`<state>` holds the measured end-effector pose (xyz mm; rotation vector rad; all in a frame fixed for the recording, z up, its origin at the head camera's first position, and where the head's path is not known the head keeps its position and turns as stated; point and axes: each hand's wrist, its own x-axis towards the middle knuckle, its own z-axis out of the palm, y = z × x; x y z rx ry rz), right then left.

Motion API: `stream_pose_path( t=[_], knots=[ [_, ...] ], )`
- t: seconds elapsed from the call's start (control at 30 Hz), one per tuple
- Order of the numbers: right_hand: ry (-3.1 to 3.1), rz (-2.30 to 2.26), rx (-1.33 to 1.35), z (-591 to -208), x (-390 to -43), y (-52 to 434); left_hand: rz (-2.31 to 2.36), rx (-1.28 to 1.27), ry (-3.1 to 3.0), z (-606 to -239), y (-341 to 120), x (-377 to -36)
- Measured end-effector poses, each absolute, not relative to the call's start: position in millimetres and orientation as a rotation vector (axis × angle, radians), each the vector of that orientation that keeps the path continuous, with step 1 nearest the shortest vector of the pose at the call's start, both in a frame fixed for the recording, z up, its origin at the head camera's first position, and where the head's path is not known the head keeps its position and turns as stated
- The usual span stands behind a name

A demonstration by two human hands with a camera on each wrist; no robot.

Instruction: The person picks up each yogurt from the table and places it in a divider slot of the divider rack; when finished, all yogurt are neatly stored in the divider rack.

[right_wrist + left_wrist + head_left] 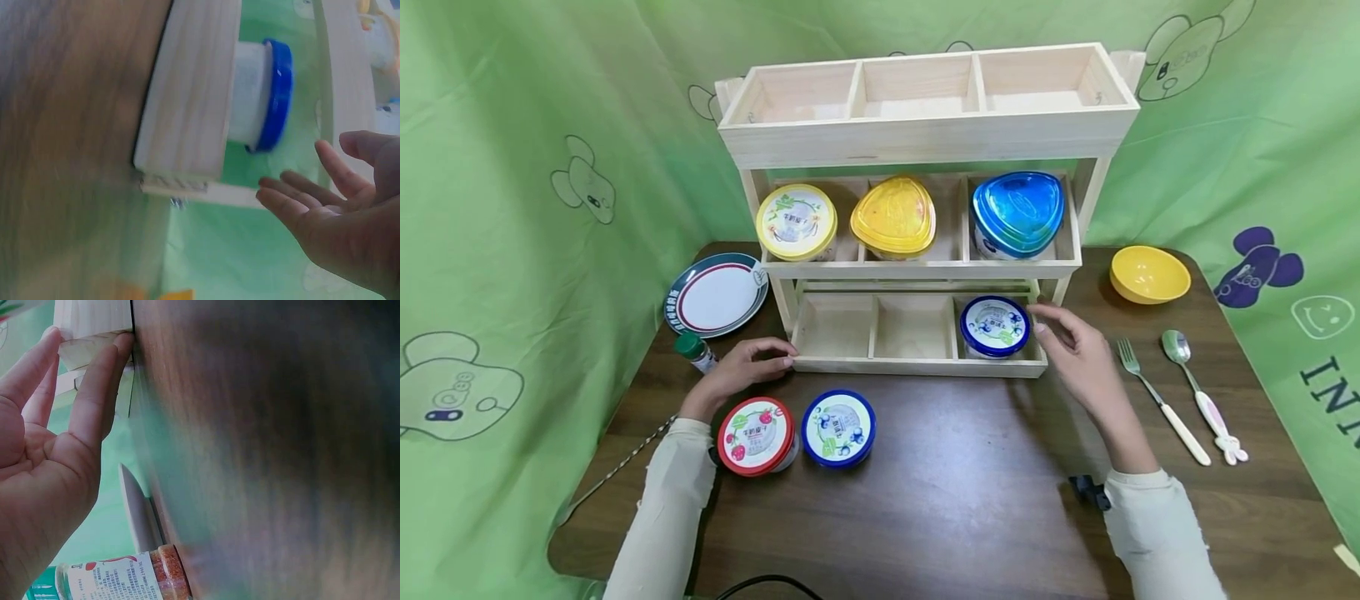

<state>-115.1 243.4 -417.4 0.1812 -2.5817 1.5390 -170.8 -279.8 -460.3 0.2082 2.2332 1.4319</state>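
Observation:
A three-tier wooden rack (pixel 925 150) stands at the back of the table. My left hand (pixel 747 368) touches the left front corner of its bottom tray (pixel 917 367); in the left wrist view the hand's (pixel 56 437) fingers are fairly straight against the wood. Beside the tray's right end is my right hand (pixel 1078 358), fingers extended and holding nothing; the right wrist view shows this hand (pixel 340 200) apart from the blue-lidded tub (pixel 253 94). That tub (pixel 995 327) sits in the bottom tray's right compartment. Near my left forearm stand a red-lidded tub (pixel 756 436) and another blue-lidded tub (pixel 838 428).
The middle tier holds a round yellow-lidded tub (pixel 797 222), a yellow rounded-triangular tub (pixel 893 217) and a blue one (pixel 1019 213). A plate (pixel 715 293) and green-capped spice jar (pixel 696 351) lie left. Rightward are a yellow bowl (pixel 1150 275), fork (pixel 1161 404) and spoon (pixel 1202 400).

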Motion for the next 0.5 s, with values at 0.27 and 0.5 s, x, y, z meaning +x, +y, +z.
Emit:
stream_pose_path(
  t=[0.27, 0.5],
  knots=[
    [-2.606, 1.435, 0.117, -415.3, -85.0, 270.9, 1.431, 0.218, 2.227, -461.7, -279.1, -171.9],
    [-2.685, 1.419, 0.133, -427.9, -57.6, 276.2, 1.422, 0.218, 2.239, -460.6, -279.8, -171.5]
  ],
)
